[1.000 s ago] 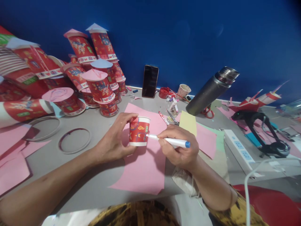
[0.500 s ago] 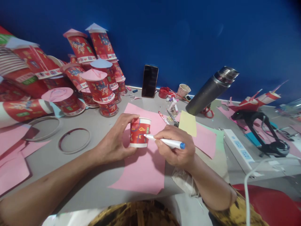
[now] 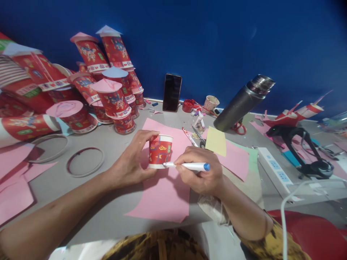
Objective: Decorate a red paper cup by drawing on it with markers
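Note:
A red printed paper cup [image 3: 160, 150] is upright in the grip of my left hand [image 3: 132, 155], thumb near its base and fingers at its rim. Between the thumb and fingers of my right hand [image 3: 202, 169] is a white marker pen [image 3: 193, 166] with a blue end. Its tip meets the lower edge of the cup, by the white band. Blue lines show on the cup's red side near the tip. Under both hands lies a sheet of pink paper [image 3: 165, 198] on the grey table.
Stacked red cups with paper cone tops [image 3: 112, 97] crowd the left. Two pale rings [image 3: 85, 175] lie before them. A phone [image 3: 172, 92] leans on the blue wall. A dark thermos [image 3: 241, 104], scissors [image 3: 200, 139], yellow paper [image 3: 216, 141] and a power strip [image 3: 273, 173] are to the right.
The marker tip has moved down the cup's side from its middle to the lower edge. A blue line now runs there. My left hand holds the cup as before.

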A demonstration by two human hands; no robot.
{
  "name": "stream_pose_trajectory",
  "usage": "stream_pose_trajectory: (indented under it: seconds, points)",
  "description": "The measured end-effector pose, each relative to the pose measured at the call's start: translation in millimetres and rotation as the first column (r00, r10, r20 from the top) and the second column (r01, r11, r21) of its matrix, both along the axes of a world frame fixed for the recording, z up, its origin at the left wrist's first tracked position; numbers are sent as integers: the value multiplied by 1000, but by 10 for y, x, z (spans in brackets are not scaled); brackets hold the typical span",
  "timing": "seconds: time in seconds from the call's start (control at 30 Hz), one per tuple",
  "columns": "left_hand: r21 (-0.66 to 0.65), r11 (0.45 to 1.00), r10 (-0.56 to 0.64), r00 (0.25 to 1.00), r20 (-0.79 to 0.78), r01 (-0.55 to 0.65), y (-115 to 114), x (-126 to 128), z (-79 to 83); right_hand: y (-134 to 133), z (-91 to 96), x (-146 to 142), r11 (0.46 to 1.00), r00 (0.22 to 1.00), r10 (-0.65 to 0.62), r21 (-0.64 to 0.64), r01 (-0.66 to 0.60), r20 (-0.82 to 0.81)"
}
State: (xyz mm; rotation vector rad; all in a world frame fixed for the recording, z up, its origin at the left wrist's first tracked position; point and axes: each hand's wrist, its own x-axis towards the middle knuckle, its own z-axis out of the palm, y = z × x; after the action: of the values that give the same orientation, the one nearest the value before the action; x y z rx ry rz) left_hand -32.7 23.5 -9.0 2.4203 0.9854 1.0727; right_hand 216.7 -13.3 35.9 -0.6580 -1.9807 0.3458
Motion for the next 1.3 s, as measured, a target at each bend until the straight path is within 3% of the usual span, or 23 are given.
stream_pose_trajectory:
  seconds: [0.47, 0.7, 0.93, 1.13, 1.3]
  points:
    - [37, 999, -12, 999, 37, 10, -22, 53, 43, 21, -17, 9, 994, 996, -91, 63, 92, -14]
    - [23, 1000, -12, 998, 55, 11, -17, 57, 37, 10, -16, 12, 1000, 1000, -2, 15, 3, -12]
    - [41, 999, -24, 998, 62, 21, -23, 70, 53, 13, -18, 11, 997, 998, -51, 60, 53, -44]
    - [31, 999, -21, 1000, 10, 20, -10, 19, 22, 4, -2, 22, 1000, 1000, 15, -2, -14, 5]
    - [6, 1000, 3, 1000, 25, -4, -17, 28, 35, 5, -5, 16, 999, 997, -37, 34, 39, -61]
